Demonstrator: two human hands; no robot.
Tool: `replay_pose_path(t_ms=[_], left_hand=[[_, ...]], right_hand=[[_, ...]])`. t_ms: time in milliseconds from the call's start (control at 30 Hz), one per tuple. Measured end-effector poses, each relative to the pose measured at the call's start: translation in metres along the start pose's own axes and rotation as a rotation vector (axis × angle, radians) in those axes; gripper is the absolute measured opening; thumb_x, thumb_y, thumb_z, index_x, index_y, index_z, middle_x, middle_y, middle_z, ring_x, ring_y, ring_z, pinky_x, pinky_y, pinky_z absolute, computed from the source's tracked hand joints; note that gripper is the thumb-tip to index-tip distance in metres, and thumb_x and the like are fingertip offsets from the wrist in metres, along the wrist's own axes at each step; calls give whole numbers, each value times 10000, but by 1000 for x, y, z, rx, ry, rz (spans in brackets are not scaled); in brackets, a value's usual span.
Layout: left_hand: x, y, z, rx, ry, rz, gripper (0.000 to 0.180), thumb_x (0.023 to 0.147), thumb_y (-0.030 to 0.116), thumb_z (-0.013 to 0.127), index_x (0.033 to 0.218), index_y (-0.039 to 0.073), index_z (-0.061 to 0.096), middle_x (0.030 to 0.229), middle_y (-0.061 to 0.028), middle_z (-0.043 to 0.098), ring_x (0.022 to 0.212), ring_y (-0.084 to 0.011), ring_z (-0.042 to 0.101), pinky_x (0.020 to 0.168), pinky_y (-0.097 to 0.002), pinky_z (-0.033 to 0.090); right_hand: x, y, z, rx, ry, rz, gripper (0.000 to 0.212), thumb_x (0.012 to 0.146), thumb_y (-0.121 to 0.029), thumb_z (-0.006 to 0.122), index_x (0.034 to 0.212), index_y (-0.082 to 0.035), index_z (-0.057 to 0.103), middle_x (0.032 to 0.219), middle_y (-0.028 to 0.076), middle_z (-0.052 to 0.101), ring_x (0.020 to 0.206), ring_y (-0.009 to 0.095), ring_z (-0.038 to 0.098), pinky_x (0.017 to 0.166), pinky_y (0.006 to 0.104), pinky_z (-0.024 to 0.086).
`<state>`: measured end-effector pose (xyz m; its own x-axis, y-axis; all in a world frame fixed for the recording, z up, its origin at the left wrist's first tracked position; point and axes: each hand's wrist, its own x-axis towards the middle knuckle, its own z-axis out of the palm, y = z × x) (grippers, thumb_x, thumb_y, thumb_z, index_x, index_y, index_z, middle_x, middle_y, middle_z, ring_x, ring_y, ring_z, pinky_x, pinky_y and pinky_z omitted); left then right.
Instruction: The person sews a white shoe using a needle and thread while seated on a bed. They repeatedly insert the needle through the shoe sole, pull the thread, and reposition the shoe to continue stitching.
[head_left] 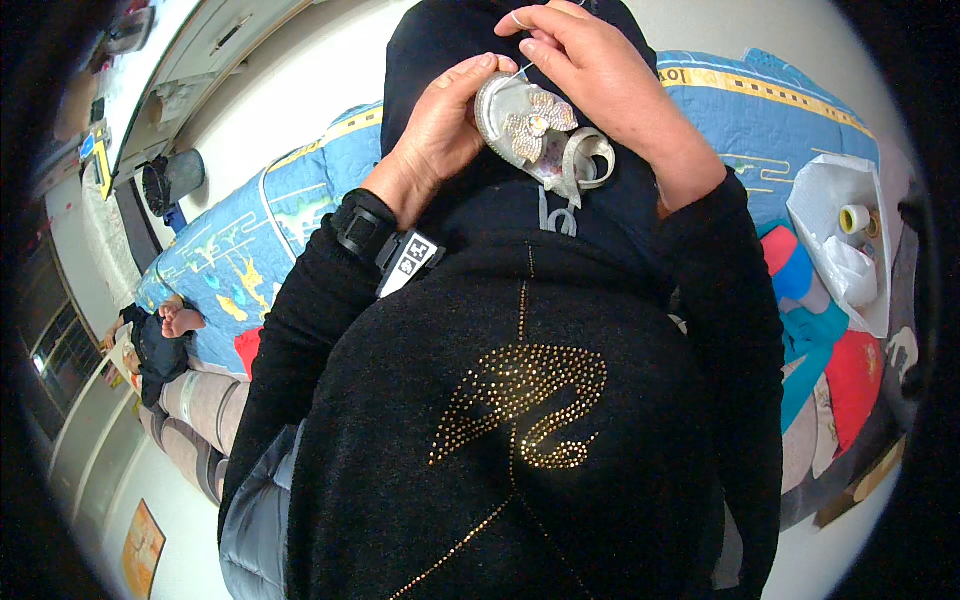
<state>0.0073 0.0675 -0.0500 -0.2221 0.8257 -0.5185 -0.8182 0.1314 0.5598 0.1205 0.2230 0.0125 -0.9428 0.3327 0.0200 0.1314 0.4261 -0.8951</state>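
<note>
Above my lap, my left hand (440, 125) grips a small silvery-white child's shoe (512, 122) by its toe end, thumb along the edge. A sparkly flower ornament (540, 124) with a bright stone sits on the shoe, and a glittery strap (588, 160) loops off its near right side. A thin white thread (522, 71) runs from the shoe's far edge up to my right hand (590, 62). The fingers of that hand are bent and drawn together around the thread, just beyond the shoe. Any needle is too small to make out.
A blue patterned quilt (330, 190) spreads on both sides of my legs. To the right stands a white box (812, 215) with a tape roll (855, 219) inside. Red cloth (857, 385) lies below it. At the left are a person's bare foot (182, 320) and a dark bin (172, 182).
</note>
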Motion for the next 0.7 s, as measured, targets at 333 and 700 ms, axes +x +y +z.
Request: replay_pose_path(t_ms=[333, 700], left_hand=[[-1, 2, 4, 14, 43, 6, 293, 986, 294, 497, 1075, 43, 621, 1001, -63, 655, 913, -163, 643, 831, -314, 536], [-5, 9, 18, 114, -132, 80, 290, 942, 222, 500, 1136, 33, 604, 1045, -25, 627, 895, -83, 559, 698, -195, 434]], right_hand=[[-2, -1, -12, -391, -159, -102, 151, 809, -151, 662, 832, -8, 622, 862, 156, 553, 891, 335, 548, 768, 391, 455], [5, 0, -17, 259, -205, 46, 255, 932, -207, 573, 878, 37, 625, 805, 89, 553, 770, 180, 561, 692, 285, 440]])
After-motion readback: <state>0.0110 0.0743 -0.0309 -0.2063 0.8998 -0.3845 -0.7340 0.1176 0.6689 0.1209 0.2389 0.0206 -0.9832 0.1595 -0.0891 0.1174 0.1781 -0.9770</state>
